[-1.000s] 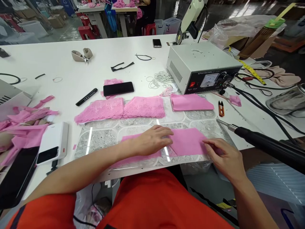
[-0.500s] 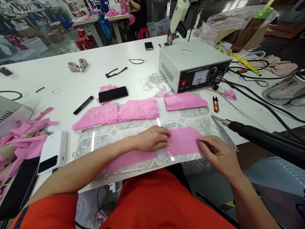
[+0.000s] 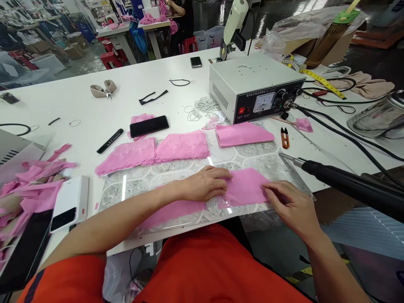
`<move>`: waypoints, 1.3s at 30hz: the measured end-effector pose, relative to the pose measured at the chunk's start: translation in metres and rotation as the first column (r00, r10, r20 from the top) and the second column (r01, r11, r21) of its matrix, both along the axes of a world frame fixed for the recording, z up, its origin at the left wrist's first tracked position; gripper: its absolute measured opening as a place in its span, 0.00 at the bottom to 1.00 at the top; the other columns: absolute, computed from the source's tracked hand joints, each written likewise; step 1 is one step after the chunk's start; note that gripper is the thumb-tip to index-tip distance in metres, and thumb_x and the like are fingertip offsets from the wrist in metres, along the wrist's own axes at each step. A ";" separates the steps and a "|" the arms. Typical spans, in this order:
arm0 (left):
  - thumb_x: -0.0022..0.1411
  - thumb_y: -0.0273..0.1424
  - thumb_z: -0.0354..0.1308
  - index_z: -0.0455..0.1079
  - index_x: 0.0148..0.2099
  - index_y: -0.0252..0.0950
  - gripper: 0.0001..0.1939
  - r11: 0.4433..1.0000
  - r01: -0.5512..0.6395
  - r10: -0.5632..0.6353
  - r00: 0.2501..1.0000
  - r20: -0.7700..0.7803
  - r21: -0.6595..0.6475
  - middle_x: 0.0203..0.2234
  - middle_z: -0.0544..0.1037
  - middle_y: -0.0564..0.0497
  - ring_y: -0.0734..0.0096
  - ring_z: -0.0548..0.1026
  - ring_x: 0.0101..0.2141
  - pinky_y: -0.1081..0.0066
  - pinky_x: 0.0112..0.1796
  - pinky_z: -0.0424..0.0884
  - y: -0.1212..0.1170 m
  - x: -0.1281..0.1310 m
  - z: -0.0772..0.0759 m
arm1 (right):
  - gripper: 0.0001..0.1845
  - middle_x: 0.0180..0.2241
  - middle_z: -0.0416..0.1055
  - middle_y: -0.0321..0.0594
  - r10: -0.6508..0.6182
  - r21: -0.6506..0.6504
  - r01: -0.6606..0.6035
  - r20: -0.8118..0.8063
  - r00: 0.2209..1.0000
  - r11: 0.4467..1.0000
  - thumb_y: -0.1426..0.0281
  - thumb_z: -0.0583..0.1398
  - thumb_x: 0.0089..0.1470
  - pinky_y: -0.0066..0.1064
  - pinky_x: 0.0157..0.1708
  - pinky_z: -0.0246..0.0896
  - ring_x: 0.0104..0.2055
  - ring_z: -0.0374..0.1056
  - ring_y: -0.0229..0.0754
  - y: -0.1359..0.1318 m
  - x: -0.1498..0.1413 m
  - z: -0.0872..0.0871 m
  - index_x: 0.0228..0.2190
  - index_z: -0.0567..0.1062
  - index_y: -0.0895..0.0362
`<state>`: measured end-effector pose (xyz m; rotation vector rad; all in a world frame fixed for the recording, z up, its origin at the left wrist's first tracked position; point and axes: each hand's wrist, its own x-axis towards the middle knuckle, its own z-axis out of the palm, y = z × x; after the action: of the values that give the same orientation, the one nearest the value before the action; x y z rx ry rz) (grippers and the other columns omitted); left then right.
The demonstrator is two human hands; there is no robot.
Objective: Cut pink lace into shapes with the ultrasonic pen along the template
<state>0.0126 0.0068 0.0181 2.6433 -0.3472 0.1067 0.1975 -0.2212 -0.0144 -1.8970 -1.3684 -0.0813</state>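
A flat pink fabric piece (image 3: 244,187) lies on the marble-patterned mat (image 3: 260,162) in front of me. My right hand (image 3: 295,206) pinches its right edge between thumb and forefinger. On its left edge rests my left hand (image 3: 210,184), palm down, fingers loosely bent over the cloth. Another pink fabric piece (image 3: 176,212) lies partly hidden under my left forearm. Behind my hands are a lace-patterned pink strip (image 3: 183,146) and a folded pink stack (image 3: 244,134). A black pen-like tool (image 3: 334,176) with a metal tip points in from the right.
A grey power box (image 3: 255,75) with cables stands behind the mat. Orange snips (image 3: 285,138), a black phone (image 3: 149,126) and a marker (image 3: 110,141) lie around it. Pink scraps (image 3: 34,185) and a white power bank (image 3: 70,204) are at left; a glass jar (image 3: 378,115) is at right.
The view has swung, so the table things appear further left and tilted. My left hand has slid slightly right over the fabric's edge. My right hand keeps its pinch.
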 end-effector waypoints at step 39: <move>0.77 0.36 0.48 0.71 0.61 0.37 0.18 0.982 0.095 -0.109 0.991 0.082 0.161 0.63 0.70 0.44 0.57 0.65 0.65 0.51 0.69 0.45 0.012 -0.003 -0.005 | 0.08 0.34 0.79 0.39 -0.294 0.219 0.261 0.132 0.947 0.940 0.75 0.61 0.59 0.34 0.39 0.72 0.37 0.75 0.41 -0.031 0.012 -0.014 0.37 0.80 0.52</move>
<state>0.0093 0.0186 0.0132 2.7755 -0.5418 0.1724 0.2099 -0.2518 -0.0284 -1.9332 -1.1379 -0.5072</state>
